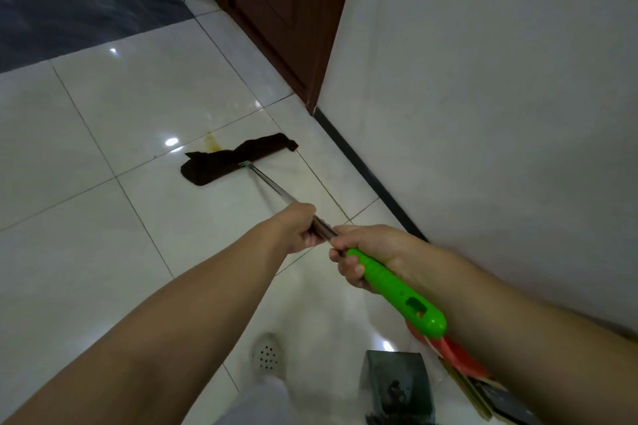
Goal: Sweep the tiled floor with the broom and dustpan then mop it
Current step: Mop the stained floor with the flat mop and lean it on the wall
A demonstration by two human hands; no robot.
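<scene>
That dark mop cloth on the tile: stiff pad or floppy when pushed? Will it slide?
Likely floppy: the mop cloth lies rumpled, with uneven edges and one end folded. It will probably slide easily, since the tile floor looks glossy. It may bunch when pushed into the yellow stain at its far edge.

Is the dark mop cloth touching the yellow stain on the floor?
Touching. The head view shows the mop cloth's far edge overlapping the yellow stain, with no white tile between them.

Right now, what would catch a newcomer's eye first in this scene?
Probably the bright green handle gripped by the right hand, near the centre. The left hand holds the metal pole further down, leading to a dark mop cloth beside a yellowish stain on the white tiled floor.
</scene>
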